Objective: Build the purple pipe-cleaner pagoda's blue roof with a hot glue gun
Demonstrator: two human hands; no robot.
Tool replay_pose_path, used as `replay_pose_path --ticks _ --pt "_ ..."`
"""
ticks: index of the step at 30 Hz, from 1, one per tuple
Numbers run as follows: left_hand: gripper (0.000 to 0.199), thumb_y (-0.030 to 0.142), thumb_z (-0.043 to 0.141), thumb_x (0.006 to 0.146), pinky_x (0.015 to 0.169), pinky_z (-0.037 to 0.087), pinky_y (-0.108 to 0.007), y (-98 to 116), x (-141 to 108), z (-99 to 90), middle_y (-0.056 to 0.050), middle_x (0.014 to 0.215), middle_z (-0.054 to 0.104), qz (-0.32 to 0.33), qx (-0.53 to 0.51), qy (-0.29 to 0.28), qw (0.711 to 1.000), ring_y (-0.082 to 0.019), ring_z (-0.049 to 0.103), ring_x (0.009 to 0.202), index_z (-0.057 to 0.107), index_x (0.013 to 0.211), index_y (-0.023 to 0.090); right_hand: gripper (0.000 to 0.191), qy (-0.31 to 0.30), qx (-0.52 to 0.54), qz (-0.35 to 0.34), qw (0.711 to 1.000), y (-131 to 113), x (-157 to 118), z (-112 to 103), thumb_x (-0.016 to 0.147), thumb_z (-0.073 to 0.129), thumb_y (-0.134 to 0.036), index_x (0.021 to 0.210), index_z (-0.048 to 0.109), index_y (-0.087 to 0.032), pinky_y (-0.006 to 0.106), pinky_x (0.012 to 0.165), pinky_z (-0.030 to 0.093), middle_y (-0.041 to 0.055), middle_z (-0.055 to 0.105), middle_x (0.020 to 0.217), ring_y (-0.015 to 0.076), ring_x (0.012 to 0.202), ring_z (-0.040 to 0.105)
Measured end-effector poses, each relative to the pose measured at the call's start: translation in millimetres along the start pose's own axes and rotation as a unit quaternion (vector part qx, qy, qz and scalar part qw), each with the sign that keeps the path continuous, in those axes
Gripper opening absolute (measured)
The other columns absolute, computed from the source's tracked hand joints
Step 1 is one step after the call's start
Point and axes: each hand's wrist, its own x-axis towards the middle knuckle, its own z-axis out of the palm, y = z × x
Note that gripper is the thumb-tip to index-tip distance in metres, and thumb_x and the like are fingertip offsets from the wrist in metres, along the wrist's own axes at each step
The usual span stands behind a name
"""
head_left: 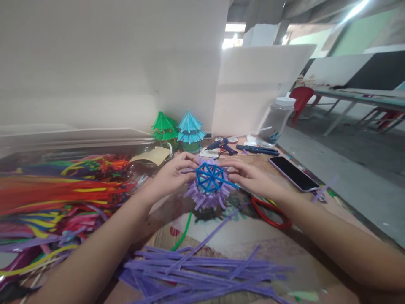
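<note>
Between my two hands is a pipe-cleaner craft piece [211, 179], a blue spoked frame with a fringe of short purple strips around it. My left hand [177, 171] grips its left edge, fingers bent around the fringe. On the opposite side my right hand [245, 175] pinches the right edge, near a blue stem that sticks out toward it. The fingertips of both hands are partly hidden by the fringe. Closer to me lies a loose pile of purple pipe cleaners [202, 272]. A green pipe cleaner [183, 234] lies just below the piece.
Bundles of coloured pipe cleaners [63, 190] fill the left side. Behind stand a green tree-like craft [164, 126] and a light-blue one [190, 131], beside a glue gun [221, 145]. To the right are red-handled scissors [272, 215], a phone [294, 174] and a clear bottle [276, 120].
</note>
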Motion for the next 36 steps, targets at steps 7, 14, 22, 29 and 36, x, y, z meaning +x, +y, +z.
replay_pose_path --ticks 7,14,22,29,36 --pt "0.010 0.028 0.069 0.083 0.097 0.047 -0.036 14 -3 4.3 -0.006 0.102 0.064 0.012 0.051 0.011 0.999 -0.020 0.062 0.102 0.075 0.086 0.021 0.028 0.075 0.008 -0.037 0.996 -4 -3 16 0.092 0.061 -0.026 0.118 0.068 -0.025 0.038 0.089 0.055 0.0110 0.056 0.131 0.0228 0.120 0.059" --pt "0.017 0.026 0.063 0.085 0.095 0.049 -0.036 18 -22 15.3 -0.007 0.104 0.067 -0.022 0.115 0.073 0.991 -0.021 0.064 0.102 0.076 0.094 0.019 0.009 0.107 -0.064 -0.109 0.986 -11 -1 24 0.090 0.066 -0.027 0.095 0.072 -0.022 0.050 0.114 0.036 0.0109 0.050 0.144 0.0258 0.136 0.048" --pt "0.018 0.018 0.055 0.086 0.099 0.048 -0.041 52 -57 31.4 -0.008 0.110 0.061 0.007 0.204 0.275 0.940 -0.023 0.059 0.110 0.070 0.095 0.019 0.014 0.149 -0.085 -0.178 0.969 -11 -4 38 0.091 0.058 -0.015 0.098 0.067 -0.025 0.052 0.108 0.042 0.0100 0.059 0.129 0.0249 0.125 0.055" --pt "0.024 0.027 0.056 0.090 0.113 0.037 -0.051 65 -65 33.3 -0.010 0.130 0.058 0.033 0.355 0.163 0.920 -0.029 0.049 0.129 0.075 0.105 0.021 0.015 0.099 -0.125 -0.232 0.960 -1 15 31 0.094 0.055 -0.013 0.099 0.065 -0.023 0.048 0.102 0.048 0.0119 0.055 0.129 0.0237 0.122 0.056" --pt "0.029 0.029 0.053 0.092 0.121 0.028 -0.054 62 -65 41.4 -0.013 0.150 0.048 -0.015 0.392 0.097 0.915 -0.034 0.030 0.147 0.074 0.110 0.018 0.016 0.091 -0.129 -0.247 0.956 -3 10 36 0.095 0.053 -0.013 0.100 0.065 -0.023 0.048 0.101 0.049 0.0126 0.053 0.130 0.0247 0.123 0.056"
